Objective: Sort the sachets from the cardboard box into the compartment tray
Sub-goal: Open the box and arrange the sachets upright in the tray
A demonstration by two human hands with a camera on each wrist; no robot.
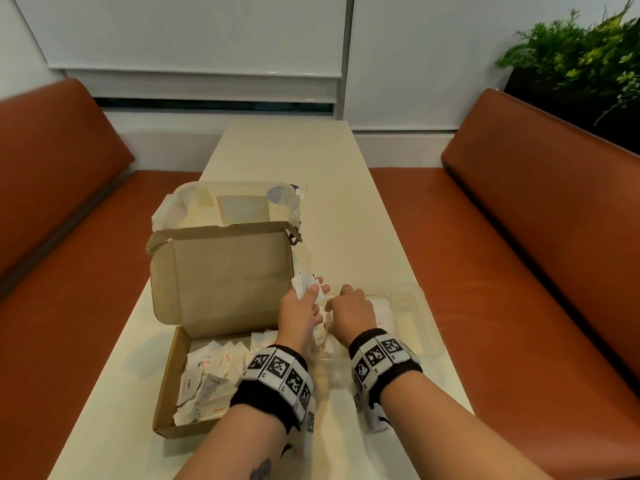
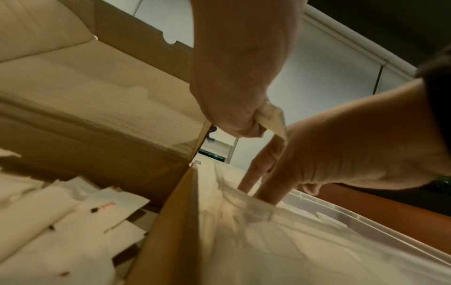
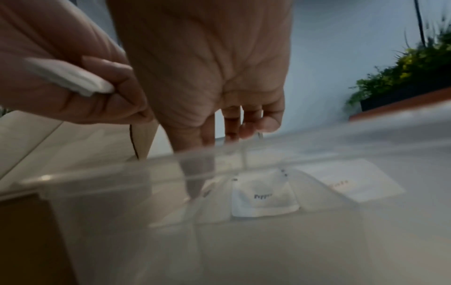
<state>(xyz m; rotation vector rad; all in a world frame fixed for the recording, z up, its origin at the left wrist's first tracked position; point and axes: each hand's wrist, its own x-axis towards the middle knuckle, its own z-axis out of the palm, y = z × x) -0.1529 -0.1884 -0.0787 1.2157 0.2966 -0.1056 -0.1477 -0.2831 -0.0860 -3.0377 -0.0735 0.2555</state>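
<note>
An open cardboard box (image 1: 172,368) on the table's left holds several white sachets (image 1: 207,370). Beside it on the right stands the clear compartment tray (image 1: 417,297). My left hand (image 1: 313,289) hovers at the tray's far left corner and pinches a small bunch of white sachets (image 1: 304,281), also seen edge-on in the right wrist view as the held sachets (image 3: 70,77). My right hand (image 1: 346,301) reaches down into the tray with straight fingers (image 2: 268,185) and holds nothing. A sachet printed "pepper" (image 3: 263,194) lies in one compartment, a red-printed sachet (image 3: 354,182) in the neighbouring one.
Behind the box's raised lid (image 1: 221,278) stands a clear plastic container (image 1: 228,206). Orange benches (image 1: 519,271) flank the narrow cream table (image 1: 311,161). A planter with green leaves (image 1: 581,64) is at the far right.
</note>
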